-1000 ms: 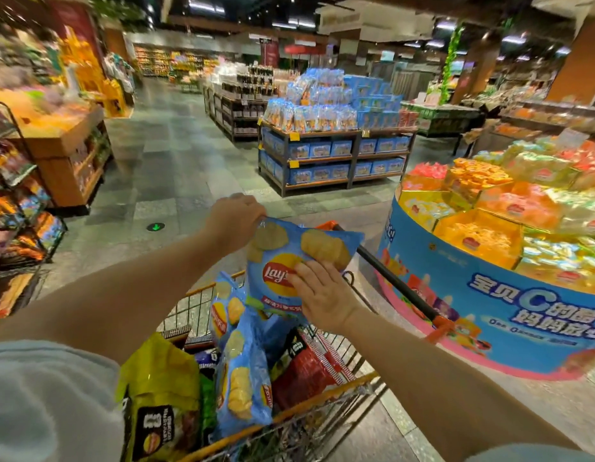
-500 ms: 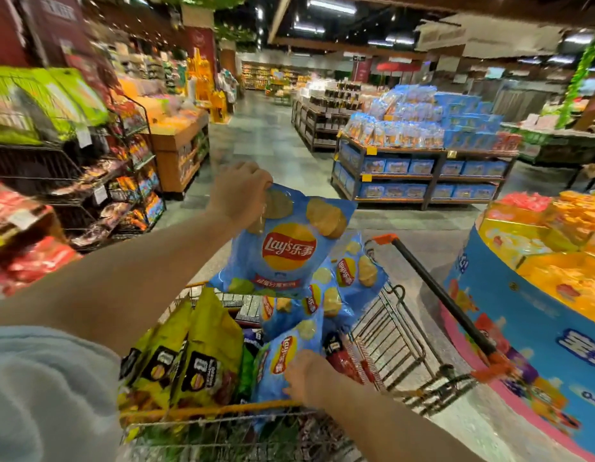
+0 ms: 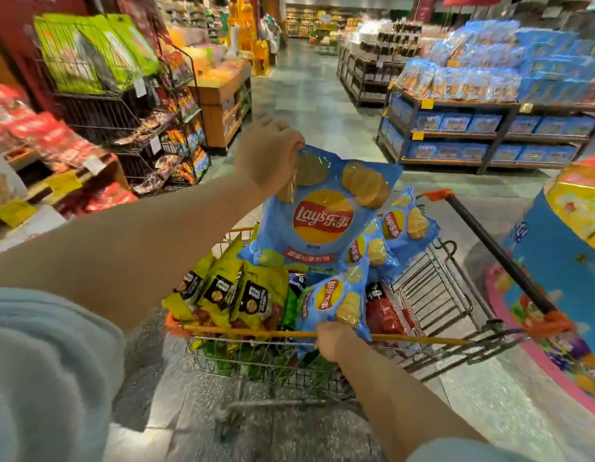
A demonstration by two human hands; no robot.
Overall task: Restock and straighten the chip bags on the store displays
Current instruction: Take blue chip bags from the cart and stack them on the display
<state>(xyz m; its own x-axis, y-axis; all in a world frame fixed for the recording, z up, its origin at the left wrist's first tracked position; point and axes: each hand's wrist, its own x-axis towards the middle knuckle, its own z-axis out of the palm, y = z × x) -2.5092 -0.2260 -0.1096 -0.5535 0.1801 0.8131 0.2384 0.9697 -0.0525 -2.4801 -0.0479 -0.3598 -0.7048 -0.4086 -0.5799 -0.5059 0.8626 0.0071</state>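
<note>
- Large light-blue plastic chip bag (image 3: pixel 326 208): red-and-yellow round logo, pale yellow chip pictures.
- Yellow foil snack bags (image 3: pixel 229 288): black labels.
- Silver wire shopping cart (image 3: pixel 433 288): orange rim, black handle.

At frame centre the left hand (image 3: pixel 267 155) pinches the top corner of a big blue chip bag (image 3: pixel 323 211), held above the cart (image 3: pixel 433 288). Lower centre, the right hand (image 3: pixel 333 340) grips the cart's near rim beside a small blue bag (image 3: pixel 336 301); yellow bags (image 3: pixel 229 288) stand at the cart's left.
</note>
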